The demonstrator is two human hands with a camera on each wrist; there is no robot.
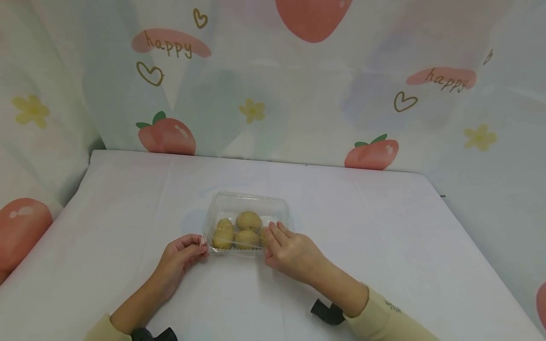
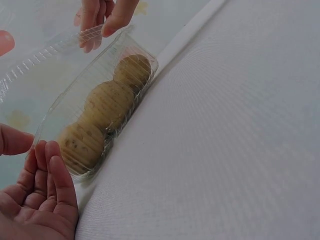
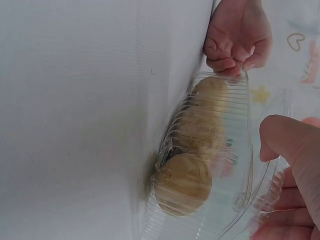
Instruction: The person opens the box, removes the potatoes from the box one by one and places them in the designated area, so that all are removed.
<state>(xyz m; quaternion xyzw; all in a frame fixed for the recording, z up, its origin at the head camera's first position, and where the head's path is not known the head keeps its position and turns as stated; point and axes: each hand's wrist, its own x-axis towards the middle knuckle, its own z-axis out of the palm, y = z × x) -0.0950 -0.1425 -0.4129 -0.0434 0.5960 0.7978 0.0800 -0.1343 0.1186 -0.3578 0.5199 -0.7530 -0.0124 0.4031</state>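
Observation:
A clear plastic clamshell box stands on the white-covered table with several yellowish potatoes inside. At its front left corner, my left hand pinches the rim between thumb and fingers, also seen from the side in the left wrist view. Over the right side, my right hand holds the edge of the clear lid, thumb on one face and fingers on the other. In the right wrist view, a gap shows between lid and base rim near this hand. The right hand hides part of one potato in the head view.
The white tablecloth spreads around the box. A printed backdrop with fruit, hearts and flowers rises behind and at the sides. Black wrist mounts show by both beige sleeves.

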